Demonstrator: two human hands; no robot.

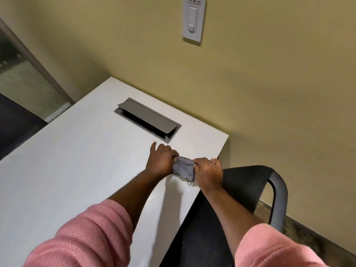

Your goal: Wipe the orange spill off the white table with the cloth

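Note:
A small grey cloth (184, 168) is bunched between both hands near the right edge of the white table (77, 170). My left hand (161, 160) grips its left end, with the index finger sticking out toward the far side. My right hand (209, 173) grips its right end, at the table's edge. A small loop hangs from the cloth's lower edge. No orange spill shows on the visible tabletop; the patch under the hands and cloth is hidden.
A grey cable hatch (147, 119) with its lid raised is set into the table just beyond the hands. A black mesh chair (250, 182) stands against the table's right edge. A beige wall with a light switch (193, 19) lies behind.

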